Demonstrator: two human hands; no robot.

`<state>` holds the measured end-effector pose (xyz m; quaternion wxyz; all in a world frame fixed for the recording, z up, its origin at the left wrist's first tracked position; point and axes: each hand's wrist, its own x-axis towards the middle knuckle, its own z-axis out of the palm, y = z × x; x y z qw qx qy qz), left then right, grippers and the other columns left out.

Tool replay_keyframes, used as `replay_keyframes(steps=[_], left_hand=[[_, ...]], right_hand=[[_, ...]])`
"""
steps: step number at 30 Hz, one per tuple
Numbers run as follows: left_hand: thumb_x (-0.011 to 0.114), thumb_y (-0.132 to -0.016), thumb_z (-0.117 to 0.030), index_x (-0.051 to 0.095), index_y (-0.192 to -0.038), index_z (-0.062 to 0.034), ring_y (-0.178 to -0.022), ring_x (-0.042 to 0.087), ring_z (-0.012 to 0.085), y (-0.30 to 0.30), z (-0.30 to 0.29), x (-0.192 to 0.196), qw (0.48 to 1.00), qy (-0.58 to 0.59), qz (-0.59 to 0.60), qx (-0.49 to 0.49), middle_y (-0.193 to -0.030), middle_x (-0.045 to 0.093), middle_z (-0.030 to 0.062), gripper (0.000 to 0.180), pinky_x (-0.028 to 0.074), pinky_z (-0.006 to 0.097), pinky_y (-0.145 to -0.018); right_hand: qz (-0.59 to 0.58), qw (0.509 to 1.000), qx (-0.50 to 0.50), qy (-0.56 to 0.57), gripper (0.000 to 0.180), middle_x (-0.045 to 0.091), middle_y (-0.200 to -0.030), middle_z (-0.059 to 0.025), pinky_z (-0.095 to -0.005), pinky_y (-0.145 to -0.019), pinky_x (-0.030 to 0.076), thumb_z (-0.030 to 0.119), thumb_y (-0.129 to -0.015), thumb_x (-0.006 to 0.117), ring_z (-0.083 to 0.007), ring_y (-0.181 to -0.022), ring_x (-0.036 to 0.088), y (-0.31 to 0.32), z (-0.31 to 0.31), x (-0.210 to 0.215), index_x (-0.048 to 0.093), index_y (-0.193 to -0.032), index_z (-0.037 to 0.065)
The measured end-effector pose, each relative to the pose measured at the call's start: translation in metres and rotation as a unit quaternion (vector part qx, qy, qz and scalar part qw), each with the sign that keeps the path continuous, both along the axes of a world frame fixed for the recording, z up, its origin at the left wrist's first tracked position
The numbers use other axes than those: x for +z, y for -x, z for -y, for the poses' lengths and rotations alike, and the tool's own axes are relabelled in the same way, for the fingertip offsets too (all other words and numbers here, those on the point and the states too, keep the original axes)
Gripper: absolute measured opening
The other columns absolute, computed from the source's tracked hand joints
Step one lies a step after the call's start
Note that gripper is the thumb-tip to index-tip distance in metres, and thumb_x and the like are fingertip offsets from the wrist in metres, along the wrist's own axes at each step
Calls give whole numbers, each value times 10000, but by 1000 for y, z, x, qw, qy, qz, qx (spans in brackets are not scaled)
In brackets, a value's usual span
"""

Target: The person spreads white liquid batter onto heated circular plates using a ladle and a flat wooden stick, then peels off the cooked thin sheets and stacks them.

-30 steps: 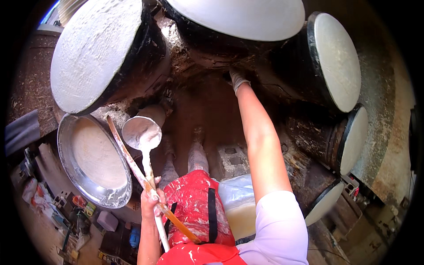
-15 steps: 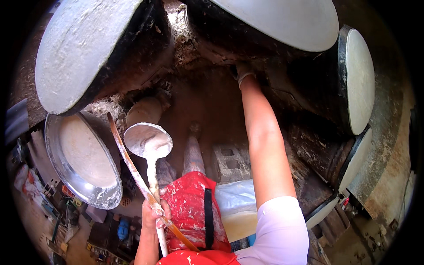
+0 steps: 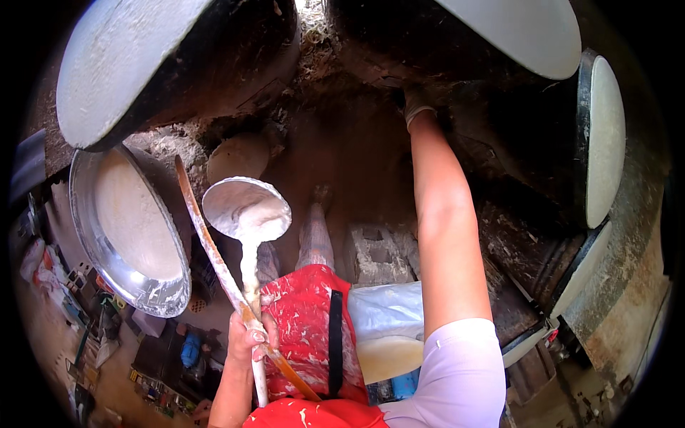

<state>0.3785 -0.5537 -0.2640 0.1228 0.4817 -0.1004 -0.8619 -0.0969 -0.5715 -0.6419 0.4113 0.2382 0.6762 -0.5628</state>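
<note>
My left hand [image 3: 251, 335] is closed round the handles of two tools at once. One is a white-coated ladle [image 3: 242, 208], its bowl smeared with thick white batter. The other is a long, curved wooden stick [image 3: 208, 239], crusted with white and crossing the ladle's handle. My right arm stretches forward to the shadow beneath a dark, round vessel [image 3: 428, 50] with a pale top. Only the wrist end of my right hand [image 3: 416, 107] shows, with a light band round it; the fingers are lost in the dark.
At left, a metal basin [image 3: 135, 221] holds pale batter. Another large pale-topped vessel [image 3: 128, 64] stands far left, and more curve down the right, one being a black-rimmed vessel [image 3: 605, 139]. Concrete blocks [image 3: 378, 255] and a plastic-covered container [image 3: 389, 314] lie beside my red apron [image 3: 307, 321].
The surroundings have shifted slightly in the view. My right arm still reaches under the vessel, and my left hand keeps hold of the ladle and the stick.
</note>
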Motion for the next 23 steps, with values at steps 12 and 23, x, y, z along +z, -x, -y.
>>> replay_keyframes(steps=[12,23], left_hand=[[727,-675,-144,405,-1220,39,-278,391,102,-22,-16,12,999,-10,43,-7,-583,560,198,659,314,174,-274],[720,-702,-147,402,-1240,43,-274,418,115,-19,-6,-2,1000,-1,31,-5,-591,568,199,653,375,196,-287]], right_hand=[[82,991,-10,108,196,617,-981,-57,-329,-694,560,163,-820,644,-211,-840,612,-13,-28,31,586,-1004,128],[-7,991,79,106,220,625,-979,-96,-360,-645,568,80,-833,592,-267,-805,621,5,-4,-3,584,-1052,80]])
